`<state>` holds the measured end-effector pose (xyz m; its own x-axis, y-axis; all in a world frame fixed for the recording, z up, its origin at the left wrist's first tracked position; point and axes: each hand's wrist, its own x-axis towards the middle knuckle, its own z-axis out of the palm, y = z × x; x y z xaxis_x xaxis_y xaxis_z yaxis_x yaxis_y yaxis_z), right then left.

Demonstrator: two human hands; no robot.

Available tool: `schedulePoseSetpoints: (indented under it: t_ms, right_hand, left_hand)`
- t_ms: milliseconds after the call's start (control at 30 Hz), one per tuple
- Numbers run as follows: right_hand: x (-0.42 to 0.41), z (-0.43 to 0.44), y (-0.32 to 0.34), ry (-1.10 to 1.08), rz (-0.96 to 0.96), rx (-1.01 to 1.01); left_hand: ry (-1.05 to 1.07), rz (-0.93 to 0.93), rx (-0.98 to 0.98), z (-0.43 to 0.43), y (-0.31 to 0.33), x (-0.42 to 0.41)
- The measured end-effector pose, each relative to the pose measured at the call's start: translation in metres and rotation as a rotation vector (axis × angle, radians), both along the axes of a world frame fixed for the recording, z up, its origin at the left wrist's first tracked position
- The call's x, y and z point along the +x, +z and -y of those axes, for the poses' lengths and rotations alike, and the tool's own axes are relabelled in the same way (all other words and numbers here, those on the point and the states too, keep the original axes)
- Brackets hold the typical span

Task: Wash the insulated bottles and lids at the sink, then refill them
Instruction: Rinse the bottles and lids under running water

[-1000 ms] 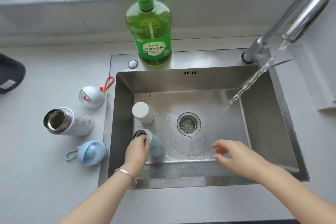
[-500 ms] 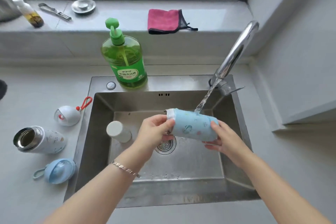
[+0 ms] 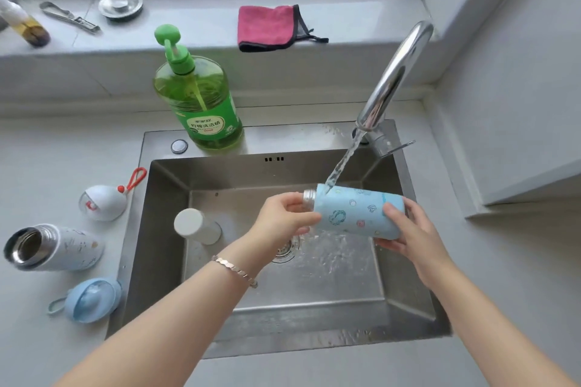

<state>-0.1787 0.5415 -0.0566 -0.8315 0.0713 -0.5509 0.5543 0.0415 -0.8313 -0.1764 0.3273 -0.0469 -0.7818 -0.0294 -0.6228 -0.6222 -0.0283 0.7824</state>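
Lifted off the sink [image 3: 314,345] floor, the blue bottle [image 3: 358,212] now lies on its side above the drain, under the faucet [image 3: 396,72]. The stream strikes its shoulder just beside the open metal neck. The left hand [image 3: 283,217] grips the neck end with curled fingers [image 3: 292,198], and the right hand [image 3: 408,232] wraps the base. Rinsing looks barely begun, on the outside only. On the tabletop [image 3: 47,166] to the left, the white bottle [image 3: 53,247], white lid [image 3: 103,201] and blue lid [image 3: 91,298] lie apart, apparently unwashed. Refilling is far off.
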Motion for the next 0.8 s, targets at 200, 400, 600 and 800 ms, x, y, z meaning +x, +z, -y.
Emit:
schedulePoseSetpoints:
  t_ms: [200,400,600,800]
  right_hand:
    - [-0.015,0.046,0.009,0.244,-0.092,0.123]
    - [-0.032,0.091,0.019,0.479,-0.057,0.176]
    - [-0.027,0.100,0.024,0.462,-0.268,0.347]
    - [-0.015,0.079,0.031,0.339,-0.336,0.251]
  left_hand:
    - [0.184,0.018,-0.063,0.040,-0.004,0.018]
    - [0.320,0.053,-0.043,0.077,-0.007,0.033]
    - [0.424,0.203,0.258,0.073,-0.005,0.033]
    - [0.410,0.328,0.448,0.052,-0.007,0.030]
